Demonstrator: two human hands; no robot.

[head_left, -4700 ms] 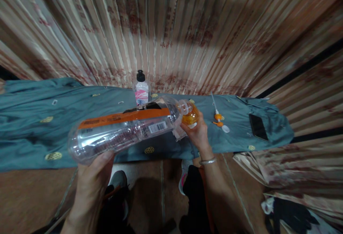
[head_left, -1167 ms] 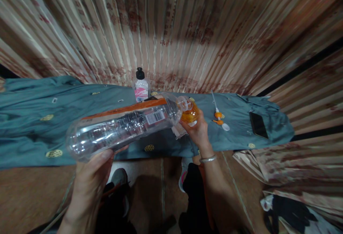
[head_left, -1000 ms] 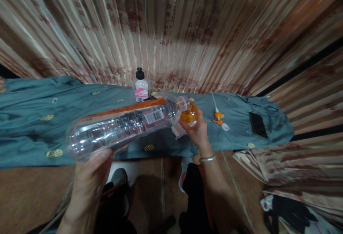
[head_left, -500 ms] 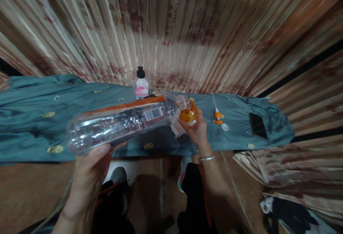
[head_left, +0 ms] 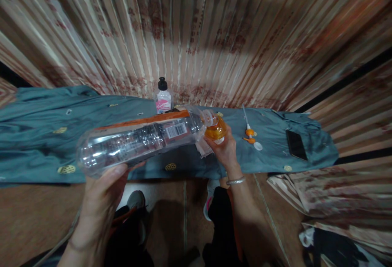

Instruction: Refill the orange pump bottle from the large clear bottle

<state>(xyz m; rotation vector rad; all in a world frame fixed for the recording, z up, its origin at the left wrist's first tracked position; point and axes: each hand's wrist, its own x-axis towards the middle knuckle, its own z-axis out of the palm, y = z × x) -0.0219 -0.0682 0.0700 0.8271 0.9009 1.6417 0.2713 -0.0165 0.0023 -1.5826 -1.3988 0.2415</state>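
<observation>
The big clear bottle (head_left: 134,142) had rolled a bit, but its neck (head_left: 208,117) stayed lined up with the small amber bottle (head_left: 217,130). Over the tabletop (head_left: 272,132), the left hand (head_left: 105,183) curled its fingers widely under the first; the right hand (head_left: 224,148) wrapped its fingers round the second.

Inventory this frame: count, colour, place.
Large bottle: 1, clear, tilted, centre
Container: 1, amber, at large bottle's neck
Capped bottle: 1, clear, black-topped, behind large bottle
Pump: 1, orange-white, right
Disc: 1, whitish, beside pump
Phone: 1, black, far right
Scrap: 1, pale, below container
Cloth: 1, teal, centre
Curtain: count unclear, beige, behind
Bars: 3, dark, sides
Heap: 1, dark, lower right
Floor: 1, brown, below
Bracelet: 1, silver, right wrist
Shoes: 2, grey, below
Legs: 2, black-clad, below
Left grip: 1, on large bottle
Right grip: 1, on container
</observation>
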